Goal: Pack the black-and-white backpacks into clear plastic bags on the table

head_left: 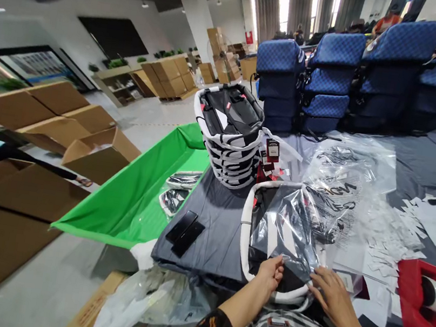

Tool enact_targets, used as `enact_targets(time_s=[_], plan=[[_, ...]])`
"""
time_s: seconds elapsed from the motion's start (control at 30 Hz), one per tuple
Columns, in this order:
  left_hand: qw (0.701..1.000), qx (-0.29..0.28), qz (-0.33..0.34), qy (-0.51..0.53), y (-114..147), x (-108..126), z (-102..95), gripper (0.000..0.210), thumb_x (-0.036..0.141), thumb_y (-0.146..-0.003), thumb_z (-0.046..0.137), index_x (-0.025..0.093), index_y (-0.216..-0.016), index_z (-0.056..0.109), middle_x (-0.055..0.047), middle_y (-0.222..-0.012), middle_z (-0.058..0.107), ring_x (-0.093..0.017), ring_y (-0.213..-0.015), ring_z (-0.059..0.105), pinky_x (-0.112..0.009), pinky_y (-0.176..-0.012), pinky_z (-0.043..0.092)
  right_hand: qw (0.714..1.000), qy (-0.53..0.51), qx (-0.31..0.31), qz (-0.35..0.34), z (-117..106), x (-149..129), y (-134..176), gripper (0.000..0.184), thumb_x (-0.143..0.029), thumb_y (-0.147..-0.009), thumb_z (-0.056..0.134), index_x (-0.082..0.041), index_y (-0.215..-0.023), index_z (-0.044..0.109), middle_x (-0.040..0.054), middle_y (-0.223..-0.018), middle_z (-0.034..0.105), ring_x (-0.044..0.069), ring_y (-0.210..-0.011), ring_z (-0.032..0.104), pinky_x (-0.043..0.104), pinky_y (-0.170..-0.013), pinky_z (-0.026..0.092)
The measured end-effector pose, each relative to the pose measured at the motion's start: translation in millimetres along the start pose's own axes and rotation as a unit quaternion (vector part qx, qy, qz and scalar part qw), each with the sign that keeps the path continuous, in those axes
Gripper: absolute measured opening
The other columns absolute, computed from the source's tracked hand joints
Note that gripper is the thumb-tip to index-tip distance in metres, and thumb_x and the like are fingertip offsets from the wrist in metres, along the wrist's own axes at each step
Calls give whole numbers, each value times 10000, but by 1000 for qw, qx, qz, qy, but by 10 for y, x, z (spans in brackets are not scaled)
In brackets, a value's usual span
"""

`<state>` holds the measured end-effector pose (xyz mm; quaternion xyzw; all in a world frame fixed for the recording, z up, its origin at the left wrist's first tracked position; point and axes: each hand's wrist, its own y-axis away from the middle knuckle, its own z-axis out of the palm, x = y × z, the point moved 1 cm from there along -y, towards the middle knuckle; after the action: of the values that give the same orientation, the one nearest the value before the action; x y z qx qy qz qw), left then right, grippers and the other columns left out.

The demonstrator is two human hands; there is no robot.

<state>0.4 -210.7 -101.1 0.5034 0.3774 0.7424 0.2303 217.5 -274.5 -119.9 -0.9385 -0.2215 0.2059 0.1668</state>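
A black collapsed basket with a white padded rim (246,232) lies on the grey table near my body. Over it is a see-through plastic bag (290,223), shiny and creased. My left hand (270,274) is closed at the near edge, fingers curled on the bag's plastic. On the near right corner rests my right hand (330,294), its fingers stretched along the bag and the rim; the thumb's contact is hard to see. Behind stands a stack of similar white-rimmed baskets (227,154), with red and black hang tags (272,149) at its right side.
Printed plastic bags (337,187) are piled to the right, near a red tape dispenser (413,296). A black object (185,233) lies left. The green bin (114,202) beside the table holds bagged items (173,200). Blue bags (329,76) stand behind; cartons (8,219) fill the left.
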Motion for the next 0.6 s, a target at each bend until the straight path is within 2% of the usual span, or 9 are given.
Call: enact_targets(time_s=[0.07, 0.17, 0.23, 0.3, 0.4, 0.47, 0.53, 0.57, 0.6], plan=[[1000, -3, 26, -9, 39, -32, 21, 416, 342, -718, 857, 162, -629, 492, 30, -563, 505, -34, -389, 386, -125, -327, 181, 1000, -8, 1, 22, -52, -123, -120, 308, -438, -1005, 486, -270, -1158, 695, 95, -1127, 739, 277, -1070, 695, 473, -952, 548], [995, -10, 93, -42, 121, -63, 26, 488, 482, -616, 885, 171, -664, 513, 41, -566, 513, -47, -399, 387, -153, -351, 178, 994, -62, -20, 82, -61, -327, -394, 331, -470, -967, 545, -258, -1175, 691, 100, -1095, 741, 266, -997, 700, 407, -847, 562], [987, -10, 141, -76, 143, -33, 37, 554, 583, -572, 869, 195, -649, 481, 64, -520, 466, -63, -403, 376, -177, -376, 193, 981, -134, -42, 131, -31, -399, -563, 303, -475, -952, 540, -250, -1021, 731, 83, -977, 751, 251, -894, 705, 373, -775, 555], [975, 0, 190, -116, 125, 53, 39, 575, 623, -586, 835, 213, -609, 432, 83, -486, 408, -74, -425, 367, -199, -419, 241, 951, -233, -72, 189, -2, -373, -672, 334, -502, -919, 545, -239, -839, 734, 61, -831, 743, 234, -784, 698, 352, -731, 544], [944, 34, 269, -190, 88, 229, -59, 531, 503, -665, 819, 205, -533, 400, 81, -500, 381, -84, -512, 378, -221, -540, 323, 883, -362, -90, 285, 2, -173, -756, 385, -592, -802, 604, -222, -771, 705, 53, -745, 730, 239, -722, 695, 333, -636, 535], [919, 54, 304, -246, 121, 297, -206, 489, 353, -686, 822, 195, -490, 403, 74, -500, 380, -96, -549, 391, -237, -606, 342, 854, -375, -39, 358, -16, -4, -812, 403, -618, -774, 573, -226, -802, 662, 54, -730, 717, 240, -686, 691, 314, -546, 510], [896, 59, 325, -298, 228, 285, -372, 402, 221, -693, 804, 187, -496, 455, 57, -525, 433, -116, -578, 439, -258, -652, 367, 846, -342, 24, 409, -28, 108, -890, 382, -607, -813, 476, -242, -800, 588, 36, -664, 668, 219, -593, 650, 299, -482, 470], [871, 64, 358, -331, 306, 259, -438, 304, 175, -709, 783, 184, -550, 524, 39, -584, 503, -133, -619, 491, -270, -686, 393, 849, -320, 48, 417, -28, 126, -936, 364, -589, -835, 431, -250, -793, 555, 23, -629, 636, 207, -556, 620, 297, -477, 458], [828, 76, 414, -370, 392, 231, -481, 169, 145, -732, 759, 186, -661, 611, 11, -696, 589, -158, -702, 556, -289, -743, 426, 856, -299, 63, 416, -24, 113, -983, 347, -569, -853, 402, -255, -789, 534, 11, -607, 608, 200, -537, 593, 299, -487, 452]])
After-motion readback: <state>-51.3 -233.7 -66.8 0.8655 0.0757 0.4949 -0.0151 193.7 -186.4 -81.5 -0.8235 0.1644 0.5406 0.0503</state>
